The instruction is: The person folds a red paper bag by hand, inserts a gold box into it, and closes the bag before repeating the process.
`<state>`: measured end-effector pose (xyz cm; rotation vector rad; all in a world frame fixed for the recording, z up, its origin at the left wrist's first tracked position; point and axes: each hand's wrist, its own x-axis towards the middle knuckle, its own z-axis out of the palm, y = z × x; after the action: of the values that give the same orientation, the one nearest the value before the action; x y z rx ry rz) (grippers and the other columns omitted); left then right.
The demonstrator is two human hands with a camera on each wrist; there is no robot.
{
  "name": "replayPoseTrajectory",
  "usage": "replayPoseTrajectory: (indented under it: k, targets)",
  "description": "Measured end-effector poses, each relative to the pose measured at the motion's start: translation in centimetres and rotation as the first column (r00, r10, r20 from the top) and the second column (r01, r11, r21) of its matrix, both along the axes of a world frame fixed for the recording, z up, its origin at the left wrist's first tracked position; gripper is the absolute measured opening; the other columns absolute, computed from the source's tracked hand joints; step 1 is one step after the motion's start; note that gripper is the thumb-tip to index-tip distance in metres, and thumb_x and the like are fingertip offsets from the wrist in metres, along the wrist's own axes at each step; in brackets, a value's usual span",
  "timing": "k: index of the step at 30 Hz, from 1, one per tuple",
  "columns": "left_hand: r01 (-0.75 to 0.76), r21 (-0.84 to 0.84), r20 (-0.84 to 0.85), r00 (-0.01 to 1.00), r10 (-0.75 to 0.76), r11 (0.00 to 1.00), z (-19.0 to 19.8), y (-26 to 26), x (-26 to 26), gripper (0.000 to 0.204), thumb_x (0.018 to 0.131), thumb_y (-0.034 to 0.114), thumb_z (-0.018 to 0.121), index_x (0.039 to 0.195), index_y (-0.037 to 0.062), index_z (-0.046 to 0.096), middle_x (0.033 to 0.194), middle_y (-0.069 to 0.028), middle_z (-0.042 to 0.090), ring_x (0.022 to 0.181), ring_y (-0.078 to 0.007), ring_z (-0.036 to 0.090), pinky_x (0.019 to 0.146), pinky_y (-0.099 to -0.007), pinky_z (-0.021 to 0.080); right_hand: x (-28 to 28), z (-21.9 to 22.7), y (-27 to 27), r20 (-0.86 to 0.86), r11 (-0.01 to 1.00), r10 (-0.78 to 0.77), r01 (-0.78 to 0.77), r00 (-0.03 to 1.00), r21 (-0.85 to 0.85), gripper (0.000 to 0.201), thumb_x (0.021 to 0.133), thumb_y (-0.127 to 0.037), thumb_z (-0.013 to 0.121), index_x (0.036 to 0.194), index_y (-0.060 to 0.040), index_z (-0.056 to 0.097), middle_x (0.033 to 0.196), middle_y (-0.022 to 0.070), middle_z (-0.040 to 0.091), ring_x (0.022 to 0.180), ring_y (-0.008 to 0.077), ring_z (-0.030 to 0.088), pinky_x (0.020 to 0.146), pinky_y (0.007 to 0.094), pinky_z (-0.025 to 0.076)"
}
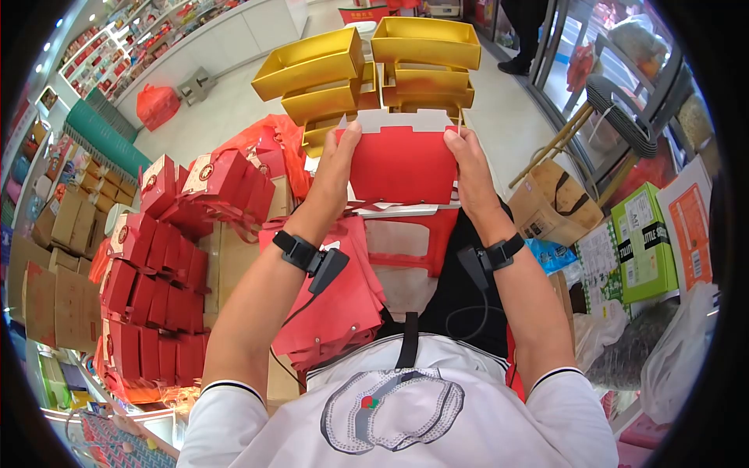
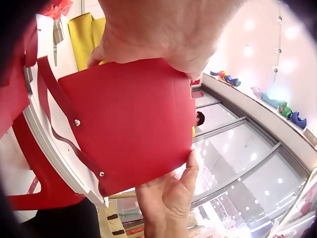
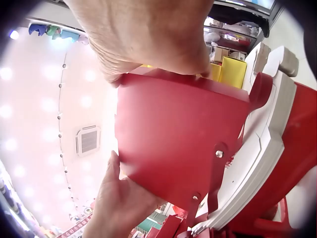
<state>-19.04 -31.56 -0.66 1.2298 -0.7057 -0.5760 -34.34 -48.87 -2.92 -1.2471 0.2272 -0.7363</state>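
Observation:
A red gift box (image 1: 402,165) with pale flaps standing up along its top edge is between my hands, in front of my body. My left hand (image 1: 340,165) grips its left side, thumb at the upper corner. On the opposite side my right hand (image 1: 473,168) holds it the same way, thumb over the upper right corner. In the left wrist view a red strap (image 2: 64,131) is fixed to the box by two metal rivets. The right wrist view shows the box's broad plain face (image 3: 168,134); most of the fingers are hidden behind the box.
Flat red box pieces (image 1: 331,288) lie beside my left thigh. Stacked finished red boxes (image 1: 148,281) fill the left. Gold trays (image 1: 425,43) are piled ahead. Below the held box stands a red and white stool (image 1: 406,234). Cartons, a green box (image 1: 644,242) and plastic bags crowd the right.

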Motion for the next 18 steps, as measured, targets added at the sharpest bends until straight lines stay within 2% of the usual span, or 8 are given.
replayPoseTrajectory:
  k: [4,7,11,13,16,18]
  targets:
    - [-0.023,0.046,-0.018,1.0,0.024,0.999,-1.0,0.1,0.7,0.062,0.102,0.047,0.059,0.139,0.0001,0.045,0.13,-0.0126,0.059,0.119,-0.0186,0.055,0.106,-0.0325,0.041,0.3,-0.8,-0.5,-0.039,0.998,-0.017,0.014,0.999,-0.069,0.044,0.098,-0.033,0.062,0.127,-0.0014,0.052,0.12,0.0062,0.057,0.112,0.0131,0.053,0.103,0.029,0.041]
    - [-0.094,0.116,0.029,0.995,0.091,0.989,-1.0,0.0,0.8,0.053,0.103,0.038,0.059,0.139,0.0011,0.047,0.127,-0.0103,0.06,0.119,-0.0168,0.057,0.104,-0.031,0.044,0.4,-0.9,-1.0,-0.105,0.991,-0.048,0.035,0.993,-0.128,0.041,0.097,-0.027,0.06,0.127,-0.0009,0.052,0.12,0.0064,0.056,0.112,0.0139,0.052,0.102,0.0288,0.041]
    - [-0.119,0.142,0.175,0.98,0.093,0.983,-2.3,-0.5,1.8,0.059,0.101,0.032,0.061,0.145,-0.0018,0.043,0.131,-0.0133,0.059,0.118,-0.0182,0.057,0.102,-0.0316,0.045,0.6,-0.9,-1.5,-0.127,0.979,-0.038,0.012,0.991,-0.201,0.046,0.096,-0.026,0.058,0.133,0.0003,0.05,0.123,0.0086,0.056,0.114,0.0155,0.052,0.104,0.0288,0.039]
    - [-0.143,0.176,0.235,0.967,0.1,0.974,-1.7,-0.5,1.3,0.061,0.099,0.028,0.061,0.148,-0.0026,0.04,0.133,-0.0151,0.058,0.117,-0.0188,0.057,0.102,-0.0319,0.045,0.6,-1.0,-1.7,-0.124,0.969,-0.024,-0.008,0.992,-0.248,0.05,0.097,-0.028,0.059,0.137,0.0006,0.048,0.127,0.0099,0.056,0.116,0.0163,0.052,0.105,0.0287,0.039]
    - [-0.229,0.319,0.346,0.932,0.113,0.92,-1.0,-0.6,1.5,0.06,0.098,0.022,0.059,0.149,-0.0026,0.039,0.134,-0.0175,0.057,0.117,-0.0198,0.057,0.101,-0.0318,0.045,0.1,-0.2,-1.1,-0.06,0.984,-0.017,0.006,0.998,-0.18,0.058,0.1,-0.035,0.06,0.143,0.0008,0.046,0.132,0.0105,0.057,0.119,0.0168,0.052,0.106,0.029,0.039]
    - [-0.275,0.233,0.418,0.894,0.16,0.933,-1.8,-0.9,1.9,0.056,0.096,0.02,0.058,0.144,-0.0042,0.042,0.13,-0.0221,0.059,0.117,-0.0235,0.059,0.102,-0.0325,0.046,-0.6,0.4,-1.4,0.018,0.988,0.132,-0.133,0.991,0.078,0.061,0.102,-0.039,0.06,0.146,0.001,0.044,0.135,0.0107,0.057,0.121,0.0167,0.052,0.107,0.0293,0.039]
